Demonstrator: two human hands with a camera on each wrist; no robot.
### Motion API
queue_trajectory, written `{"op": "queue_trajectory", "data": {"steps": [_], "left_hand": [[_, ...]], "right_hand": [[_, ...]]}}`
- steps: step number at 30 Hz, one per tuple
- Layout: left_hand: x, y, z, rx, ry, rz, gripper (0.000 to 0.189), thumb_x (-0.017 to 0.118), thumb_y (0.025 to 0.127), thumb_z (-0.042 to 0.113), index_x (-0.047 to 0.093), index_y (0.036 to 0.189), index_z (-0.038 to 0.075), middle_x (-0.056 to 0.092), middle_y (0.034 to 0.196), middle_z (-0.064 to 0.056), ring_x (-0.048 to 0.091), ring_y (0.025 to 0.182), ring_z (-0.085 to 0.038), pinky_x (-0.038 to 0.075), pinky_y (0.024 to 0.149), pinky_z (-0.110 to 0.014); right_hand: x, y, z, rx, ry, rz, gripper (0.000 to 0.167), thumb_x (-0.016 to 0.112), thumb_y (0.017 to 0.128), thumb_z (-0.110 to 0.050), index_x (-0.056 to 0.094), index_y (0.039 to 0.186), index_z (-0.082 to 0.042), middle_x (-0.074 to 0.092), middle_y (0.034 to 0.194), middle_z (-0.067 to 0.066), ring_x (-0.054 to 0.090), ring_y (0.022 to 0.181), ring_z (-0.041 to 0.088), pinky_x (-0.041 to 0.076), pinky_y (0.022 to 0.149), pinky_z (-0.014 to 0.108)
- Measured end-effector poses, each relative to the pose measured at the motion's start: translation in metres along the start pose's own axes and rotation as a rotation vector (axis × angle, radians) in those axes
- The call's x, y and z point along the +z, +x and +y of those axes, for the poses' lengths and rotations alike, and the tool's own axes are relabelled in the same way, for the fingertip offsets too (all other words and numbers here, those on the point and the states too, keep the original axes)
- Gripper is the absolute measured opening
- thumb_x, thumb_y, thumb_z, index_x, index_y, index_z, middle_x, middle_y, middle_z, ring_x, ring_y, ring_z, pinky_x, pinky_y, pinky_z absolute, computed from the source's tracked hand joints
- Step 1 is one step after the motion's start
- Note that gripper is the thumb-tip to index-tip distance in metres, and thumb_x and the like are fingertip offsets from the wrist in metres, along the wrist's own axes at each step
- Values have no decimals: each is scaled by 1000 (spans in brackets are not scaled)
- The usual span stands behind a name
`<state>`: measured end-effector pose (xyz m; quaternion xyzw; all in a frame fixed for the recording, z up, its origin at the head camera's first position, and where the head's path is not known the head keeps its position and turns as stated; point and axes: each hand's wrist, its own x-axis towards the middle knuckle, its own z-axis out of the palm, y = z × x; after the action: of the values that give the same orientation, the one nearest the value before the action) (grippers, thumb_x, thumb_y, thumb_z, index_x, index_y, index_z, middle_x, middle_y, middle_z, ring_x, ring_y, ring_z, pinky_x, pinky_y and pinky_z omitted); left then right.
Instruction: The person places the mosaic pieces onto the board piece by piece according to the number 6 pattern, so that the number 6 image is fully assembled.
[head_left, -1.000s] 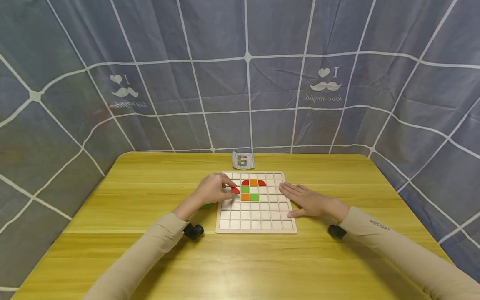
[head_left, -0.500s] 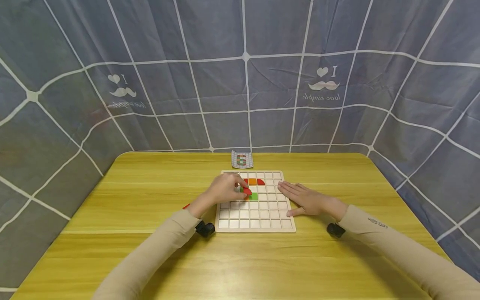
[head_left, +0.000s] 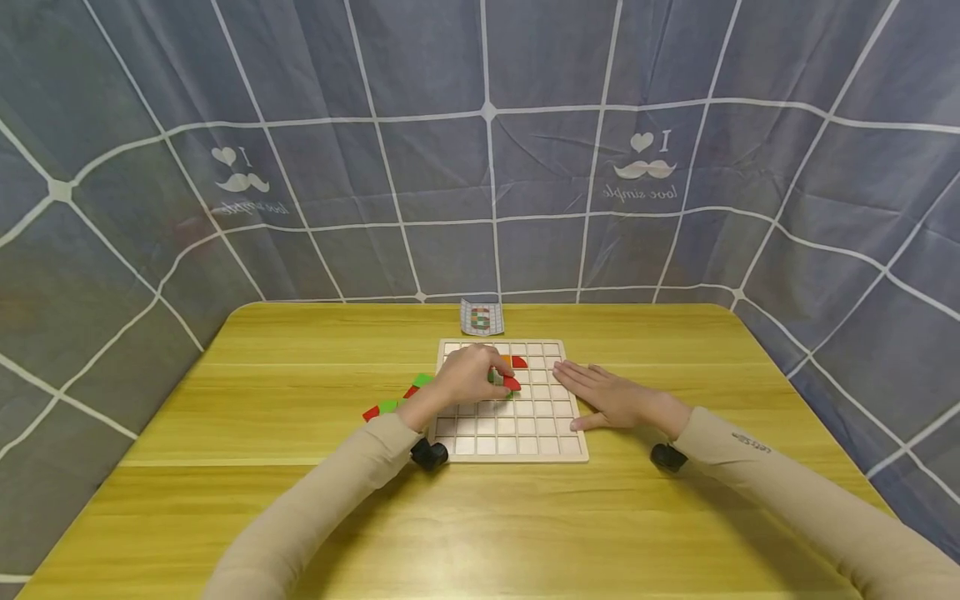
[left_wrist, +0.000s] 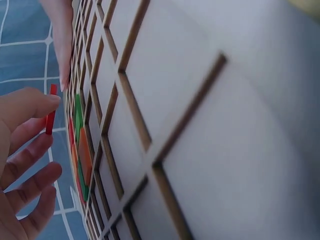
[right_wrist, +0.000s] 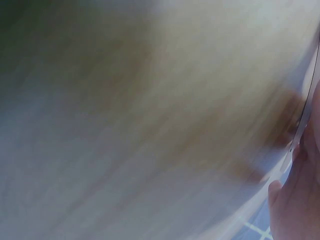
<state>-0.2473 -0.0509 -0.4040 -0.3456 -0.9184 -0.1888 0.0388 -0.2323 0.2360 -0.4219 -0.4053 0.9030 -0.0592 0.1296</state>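
Observation:
My left hand (head_left: 471,375) pinches a red quarter-round tile (head_left: 512,383) between thumb and fingertips, over the wooden grid board (head_left: 528,448). In the left wrist view the thin red tile (left_wrist: 51,110) is held edge-on, apart from the board's surface. Under and beside the hand, green tiles (left_wrist: 78,117) and orange tiles (left_wrist: 85,156) sit in the board's cells; a red quarter-round tile (head_left: 519,362) lies in an upper row. My left hand hides part of this pattern. My right hand (head_left: 618,400) rests with straight fingers on the board's right edge.
Loose red tiles (head_left: 371,413) and green tiles (head_left: 387,407) lie on the yellow wooden table (head_left: 300,392) left of the board, partly behind the left forearm. A small pattern card (head_left: 482,318) stands behind the board. A grey checked curtain (head_left: 420,167) encloses the table.
My left hand has carried the red quarter-round tile rightward across the board, over the placed tiles. Loose tiles at the left have come into view. My right hand has stayed at the board's edge.

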Motion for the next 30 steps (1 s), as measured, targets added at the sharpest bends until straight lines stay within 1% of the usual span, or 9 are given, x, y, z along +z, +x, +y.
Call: {"op": "queue_trajectory", "data": {"steps": [5,12,18,22,26,30], "left_hand": [[6,5,4,-30,12,-36,22,76,81,30,77,99,19,71,95,6,60,76,-8,44,57,-20],[13,10,7,-29,10,-45,22,78,79,30,78,99,19,72,106,5,65,90,-10,48,63,-23],[16,12,8,-54,1,-82,25,78,79,31,77,101,20,73,104,4,63,86,-10,49,65,-24],[17,12,8,-72,-15,-107,25,77,80,32,77,102,19,73,104,4,64,86,-9,49,66,-24],[17,13,7,-71,-21,-120,25,76,81,31,77,103,19,73,104,4,64,85,-9,48,65,-23],[18,14,7,-64,-17,-119,25,76,82,33,77,103,19,73,103,5,63,85,-8,47,65,-22]], "right_hand": [[0,1,0,6,-2,-9,86,47,95,-54,10,154,-4,5,162,15,8,149,35,13,117,57],[1,1,1,5,-6,-7,87,48,95,-54,10,154,-3,6,162,15,8,149,34,13,117,57],[1,1,2,4,-7,-7,87,48,94,-54,10,155,-4,5,162,15,8,149,34,13,117,57],[2,1,3,0,-14,-11,88,47,94,-55,9,155,-4,5,162,14,8,149,34,13,117,57],[2,2,4,-2,-11,-9,87,48,94,-54,9,155,-4,5,162,15,7,149,34,13,117,56],[3,2,4,-3,-15,-7,87,48,94,-54,10,154,-4,5,162,15,8,149,34,13,117,57]]}}
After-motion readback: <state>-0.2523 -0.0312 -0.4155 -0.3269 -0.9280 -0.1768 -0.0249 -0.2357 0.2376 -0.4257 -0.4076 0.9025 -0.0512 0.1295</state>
